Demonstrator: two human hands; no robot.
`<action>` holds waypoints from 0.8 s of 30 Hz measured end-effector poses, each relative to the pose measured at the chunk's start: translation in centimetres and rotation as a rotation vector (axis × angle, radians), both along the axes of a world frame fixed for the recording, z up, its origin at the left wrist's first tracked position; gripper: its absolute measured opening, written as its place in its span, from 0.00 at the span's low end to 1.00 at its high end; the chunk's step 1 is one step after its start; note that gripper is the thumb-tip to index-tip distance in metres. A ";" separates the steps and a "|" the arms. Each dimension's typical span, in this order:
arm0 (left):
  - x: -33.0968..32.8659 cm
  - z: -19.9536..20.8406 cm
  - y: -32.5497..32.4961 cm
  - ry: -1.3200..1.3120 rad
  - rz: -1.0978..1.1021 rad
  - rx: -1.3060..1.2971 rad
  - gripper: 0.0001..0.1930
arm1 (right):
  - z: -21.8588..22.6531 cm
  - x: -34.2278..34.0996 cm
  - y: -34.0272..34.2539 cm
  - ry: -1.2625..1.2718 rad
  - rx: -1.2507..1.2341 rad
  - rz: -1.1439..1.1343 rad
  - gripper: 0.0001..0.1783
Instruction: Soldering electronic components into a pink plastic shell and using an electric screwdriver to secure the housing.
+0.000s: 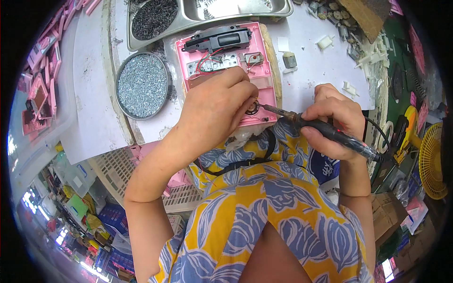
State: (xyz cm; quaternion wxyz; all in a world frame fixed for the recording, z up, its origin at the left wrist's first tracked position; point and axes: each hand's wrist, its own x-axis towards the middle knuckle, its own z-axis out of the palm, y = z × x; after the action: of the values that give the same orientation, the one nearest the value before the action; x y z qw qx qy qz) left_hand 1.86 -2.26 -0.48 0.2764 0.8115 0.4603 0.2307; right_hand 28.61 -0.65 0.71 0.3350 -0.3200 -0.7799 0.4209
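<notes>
A pink plastic housing (265,75) lies open before me, with a black plastic module (222,40), thin red wires and a small motor (255,58) inside. My left hand (214,104) reaches over its left side, fingers bent together beside a small round dark part (253,108) near the lower edge. What those fingertips grip, if anything, is hidden. Closed around the dark handle of a soldering iron (330,133) is my right hand (340,118). The iron's tip points left and meets or almost meets the round part.
To the left stands a round tin of small screws (143,85). Behind it is a metal tray (200,20) with dark springs. Loose motors and white plastic parts (325,42) lie at the right. A yellow fan (433,160) stands far right, and pink parts (45,61) fill the far left.
</notes>
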 end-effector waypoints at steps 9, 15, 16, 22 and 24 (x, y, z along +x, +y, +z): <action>-0.1 -0.1 -0.2 -0.002 0.009 0.002 0.07 | 0.6 -0.1 0.0 -0.006 -0.006 -0.039 0.13; -0.6 -0.4 -0.1 -0.037 -0.051 0.008 0.11 | 0.7 1.7 -0.1 0.080 -0.028 -0.082 0.13; -0.7 -0.3 0.0 -0.032 -0.065 0.014 0.12 | 0.6 1.9 -0.1 0.111 -0.030 -0.093 0.13; -1.2 0.2 0.7 0.100 -0.196 0.116 0.14 | 1.0 1.8 -0.1 0.101 -0.037 -0.089 0.13; -1.2 0.3 0.7 0.162 -0.233 0.170 0.13 | 1.1 1.6 0.0 0.070 -0.032 -0.067 0.13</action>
State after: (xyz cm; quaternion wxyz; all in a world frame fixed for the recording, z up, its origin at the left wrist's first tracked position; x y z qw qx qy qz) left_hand 0.63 -1.55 -0.13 0.1933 0.8958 0.3628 0.1690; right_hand 30.19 -0.66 1.84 0.3709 -0.3363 -0.7497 0.4329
